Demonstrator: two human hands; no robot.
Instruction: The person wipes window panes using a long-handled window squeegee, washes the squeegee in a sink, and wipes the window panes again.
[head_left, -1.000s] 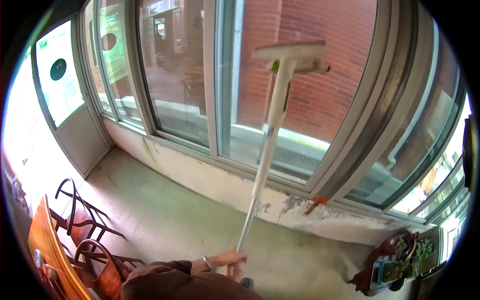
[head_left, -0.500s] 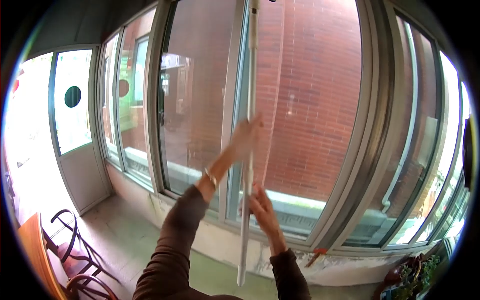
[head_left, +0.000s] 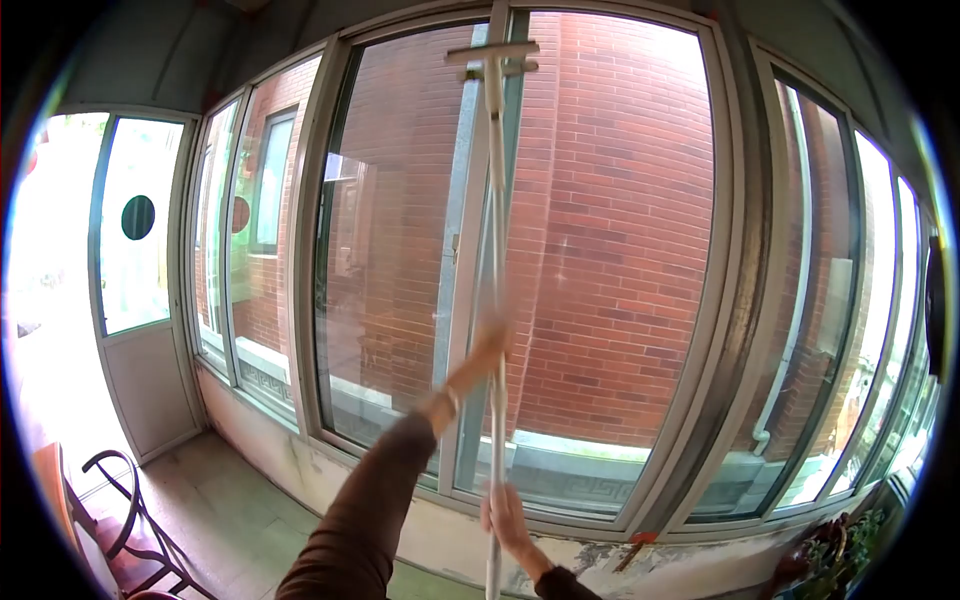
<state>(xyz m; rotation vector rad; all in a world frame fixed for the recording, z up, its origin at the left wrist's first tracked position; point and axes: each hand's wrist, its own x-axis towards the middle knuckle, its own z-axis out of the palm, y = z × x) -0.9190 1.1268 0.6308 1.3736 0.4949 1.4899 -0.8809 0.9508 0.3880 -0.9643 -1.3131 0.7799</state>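
Observation:
A long-handled window squeegee (head_left: 498,230) stands nearly upright before the large window (head_left: 610,260). Its T-shaped head (head_left: 492,50) is high up, near the top of the glass by the middle frame bar. Partway down the pole, my left hand (head_left: 488,348) is closed around it, smeared by motion. My right hand (head_left: 506,515) grips the same pole lower down, close to the sill. The pole's bottom end runs out of view.
Left of me are a dark metal chair (head_left: 125,500) and a wooden tabletop (head_left: 55,490). A door (head_left: 155,380) stands farther back. Potted plants (head_left: 840,550) sit at the lower right, below the side windows. Flaking paint marks the low wall (head_left: 590,560).
Both hands and the squeegee have come down in the view, and my view has tilted upward. The squeegee's head now shows at the top.

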